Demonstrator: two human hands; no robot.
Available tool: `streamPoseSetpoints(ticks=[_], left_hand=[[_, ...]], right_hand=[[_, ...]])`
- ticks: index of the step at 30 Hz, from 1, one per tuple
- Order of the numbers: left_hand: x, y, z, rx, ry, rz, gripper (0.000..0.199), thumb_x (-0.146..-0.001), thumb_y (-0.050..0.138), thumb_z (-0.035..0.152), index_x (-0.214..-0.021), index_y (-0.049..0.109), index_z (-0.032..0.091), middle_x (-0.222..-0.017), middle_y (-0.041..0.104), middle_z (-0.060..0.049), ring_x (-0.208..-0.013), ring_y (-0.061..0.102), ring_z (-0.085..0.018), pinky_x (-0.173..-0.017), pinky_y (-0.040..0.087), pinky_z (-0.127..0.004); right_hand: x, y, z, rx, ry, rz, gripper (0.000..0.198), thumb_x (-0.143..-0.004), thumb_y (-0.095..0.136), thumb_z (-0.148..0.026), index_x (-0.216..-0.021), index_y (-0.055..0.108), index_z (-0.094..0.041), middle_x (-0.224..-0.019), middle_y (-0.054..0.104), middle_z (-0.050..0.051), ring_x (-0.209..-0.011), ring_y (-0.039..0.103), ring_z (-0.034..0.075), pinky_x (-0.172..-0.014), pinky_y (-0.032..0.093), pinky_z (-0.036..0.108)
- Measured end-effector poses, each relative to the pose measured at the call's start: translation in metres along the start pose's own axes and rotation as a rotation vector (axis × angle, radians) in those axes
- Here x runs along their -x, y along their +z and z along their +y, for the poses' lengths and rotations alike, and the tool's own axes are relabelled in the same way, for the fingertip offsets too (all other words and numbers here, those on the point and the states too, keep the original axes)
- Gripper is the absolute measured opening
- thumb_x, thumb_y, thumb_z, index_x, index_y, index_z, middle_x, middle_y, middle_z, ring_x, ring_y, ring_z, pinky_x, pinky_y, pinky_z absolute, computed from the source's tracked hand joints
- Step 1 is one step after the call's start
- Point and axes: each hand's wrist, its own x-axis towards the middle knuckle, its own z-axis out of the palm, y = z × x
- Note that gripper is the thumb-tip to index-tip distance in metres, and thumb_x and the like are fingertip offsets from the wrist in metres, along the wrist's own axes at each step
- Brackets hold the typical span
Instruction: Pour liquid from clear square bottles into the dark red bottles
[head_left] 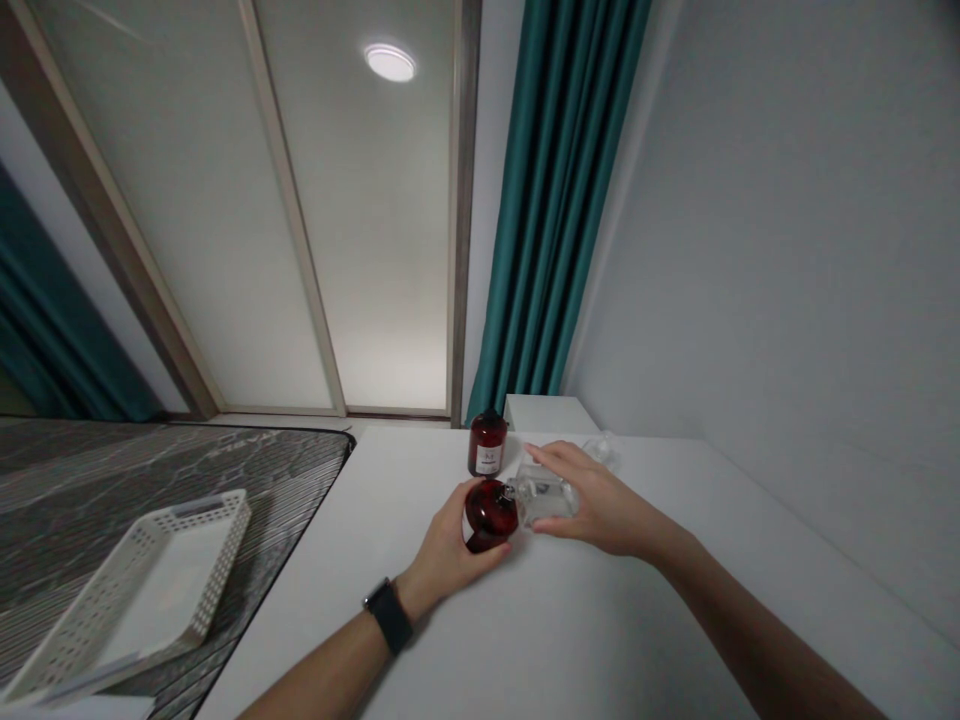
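My left hand (457, 548) is wrapped round a dark red-brown bottle (493, 510) on the white table, its label partly hidden by my fingers. In my right hand (589, 500) is a clear bottle (546, 497), tipped on its side with its neck pointing left. That neck meets the mouth of the brown bottle; whether the two touch or liquid is flowing, I cannot tell. Just behind stands a second brown bottle (487, 443), upright, with a black top and a white label.
Beyond my right hand lies a crumpled clear item (602, 450), perhaps plastic. A white perforated basket (217, 560) sits on the grey striped surface to the left. A white box-shaped piece (551, 412) and a teal curtain (559, 200) are behind the table (622, 630); a wall (810, 300) runs along the right.
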Motion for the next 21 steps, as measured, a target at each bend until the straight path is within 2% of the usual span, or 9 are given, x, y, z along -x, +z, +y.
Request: streamPoseSetpoints(ticks=[7, 17, 21], left_hand=[[0.0009, 0.0006, -0.0008, 0.004, -0.015, 0.003, 0.073, -0.072, 0.079, 0.028, -0.134, 0.044, 0.017, -0.132, 0.061, -0.014, -0.12, 0.06, -0.032, -0.105, 0.047, -0.049], [-0.0005, -0.0014, 0.0023, 0.038, -0.018, -0.018, 0.072, -0.072, 0.079, 0.025, -0.134, 0.044, 0.019, -0.133, 0.06, -0.014, -0.122, 0.059, -0.032, -0.107, 0.046, -0.051], [-0.0003, -0.0011, 0.0015, 0.042, -0.021, -0.016, 0.072, -0.072, 0.079, 0.024, -0.134, 0.044, 0.019, -0.133, 0.06, -0.014, -0.121, 0.059, -0.032, -0.107, 0.046, -0.051]], right_hand=[[-0.0033, -0.0021, -0.004, 0.026, 0.025, -0.025, 0.091, -0.074, 0.085, -0.03, -0.152, 0.039, -0.024, -0.139, 0.055, 0.015, -0.131, 0.05, 0.031, -0.114, 0.041, 0.052], [-0.0031, -0.0026, -0.0033, 0.018, 0.007, -0.009, 0.089, -0.074, 0.084, -0.032, -0.151, 0.04, -0.028, -0.139, 0.056, 0.013, -0.13, 0.051, 0.031, -0.112, 0.042, 0.054], [-0.0032, -0.0027, -0.003, 0.005, 0.012, 0.012, 0.081, -0.073, 0.084, -0.031, -0.145, 0.046, -0.027, -0.137, 0.058, 0.012, -0.128, 0.054, 0.031, -0.11, 0.043, 0.053]])
